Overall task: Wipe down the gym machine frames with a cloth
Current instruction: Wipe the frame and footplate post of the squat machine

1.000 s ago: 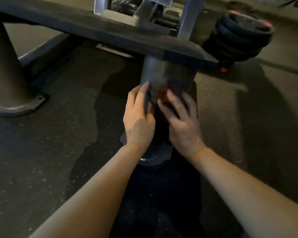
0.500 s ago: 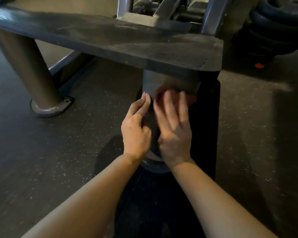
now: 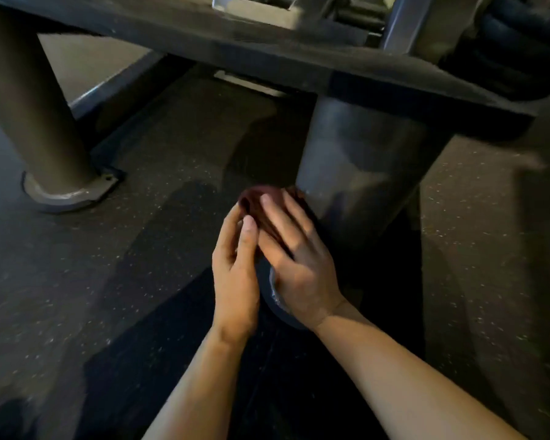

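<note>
Head view — my right hand (image 3: 302, 265) presses the dark red cloth (image 3: 258, 198) with straight fingers against the steel post (image 3: 362, 173); my left hand (image 3: 235, 268) — fingers straight, touches the cloth.

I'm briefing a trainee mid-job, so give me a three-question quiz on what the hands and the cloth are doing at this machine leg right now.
1. True or false: the dark red crumpled cloth lies on the speckled rubber floor, away from both hands.
2. Which hand lies flat over the cloth: A) left hand B) right hand?
3. Fill in: the cloth is at the left side of the shiny round metal ____ under the dark flat platform.

Key: 1 false; 2 B; 3 leg.
</note>
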Motion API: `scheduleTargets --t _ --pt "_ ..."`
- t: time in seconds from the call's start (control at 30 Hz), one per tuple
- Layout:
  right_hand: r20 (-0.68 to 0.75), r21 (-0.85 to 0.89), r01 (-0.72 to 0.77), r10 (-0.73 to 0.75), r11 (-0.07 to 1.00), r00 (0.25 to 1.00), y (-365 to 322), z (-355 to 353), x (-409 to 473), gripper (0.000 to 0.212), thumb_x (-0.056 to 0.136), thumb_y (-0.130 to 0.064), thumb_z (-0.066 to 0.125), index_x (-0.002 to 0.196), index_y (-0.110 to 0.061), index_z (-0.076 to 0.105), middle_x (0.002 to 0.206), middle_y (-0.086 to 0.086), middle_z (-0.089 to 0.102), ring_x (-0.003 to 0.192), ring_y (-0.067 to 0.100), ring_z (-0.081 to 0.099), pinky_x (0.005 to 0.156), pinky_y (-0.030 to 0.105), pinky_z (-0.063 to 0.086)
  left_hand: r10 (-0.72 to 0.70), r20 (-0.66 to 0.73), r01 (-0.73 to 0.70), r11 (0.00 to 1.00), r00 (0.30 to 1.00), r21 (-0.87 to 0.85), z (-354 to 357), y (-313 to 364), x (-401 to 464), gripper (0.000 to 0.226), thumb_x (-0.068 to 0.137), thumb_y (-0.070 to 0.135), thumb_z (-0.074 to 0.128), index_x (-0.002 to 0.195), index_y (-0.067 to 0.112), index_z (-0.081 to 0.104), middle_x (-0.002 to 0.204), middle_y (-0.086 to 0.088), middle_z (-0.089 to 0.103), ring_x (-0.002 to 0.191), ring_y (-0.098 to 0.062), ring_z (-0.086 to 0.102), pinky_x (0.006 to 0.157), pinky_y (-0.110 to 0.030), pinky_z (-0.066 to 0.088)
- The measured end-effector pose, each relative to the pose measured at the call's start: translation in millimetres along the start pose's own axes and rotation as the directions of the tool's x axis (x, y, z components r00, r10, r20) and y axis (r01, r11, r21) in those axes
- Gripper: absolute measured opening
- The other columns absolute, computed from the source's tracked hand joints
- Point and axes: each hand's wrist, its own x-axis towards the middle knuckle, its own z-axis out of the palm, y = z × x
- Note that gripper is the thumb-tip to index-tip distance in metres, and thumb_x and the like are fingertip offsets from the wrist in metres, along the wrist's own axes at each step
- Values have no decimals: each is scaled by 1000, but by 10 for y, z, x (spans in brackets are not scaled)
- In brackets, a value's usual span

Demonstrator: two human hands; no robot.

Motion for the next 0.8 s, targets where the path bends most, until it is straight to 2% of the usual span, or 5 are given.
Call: scheduleTargets --t 0.1,0.23,0.4,0.53,0.8 --pt "8 26 -152 152 988 988 -80 -81 173 41 99 -22 58 137 -15 46 145 5 46 135 19 44 112 34 39 -8 153 35 984 988 -173 -80 12 179 46 91 30 54 137 21 50 137 -3 56 129 -22 51 107 -46 40" --pt "37 -84 -96 100 992 994 -75 -260 327 51 87 -19 67 129 -1 45 136 24 53 130 33 48 106 42 43 24 37 -15 976 999 -216 -129 117 615 34 91 16 60 124 8 61 123 -17 62 119 -31 58 106 -56 40" --pt "-271 -410 -325 226 852 936 -148 -458 429 40 98 -27 47 127 1 44 136 21 43 126 33 43 113 30 27 262 118 -246 960 958 -134 284 436 993 31 92 18 61 117 -1 64 114 -14 65 108 -21 62 98 -42 49" --pt "-211 -516 -389 328 763 921 -226 -609 393 44 86 -12 51 127 3 45 133 27 48 124 35 45 111 34 34 406 195 -424 903 893 64 451 234 700 22 85 10 69 106 12 71 117 -5 61 110 -18 58 99 -24 44" --pt "-147 -602 -493 520 627 841 -322 -728 319 51 78 -6 48 129 -8 49 137 17 47 122 30 43 98 37 33 226 81 -234 966 971 113 310 51 398 26 90 18 60 115 16 65 121 -3 61 115 -20 57 99 -33 48"
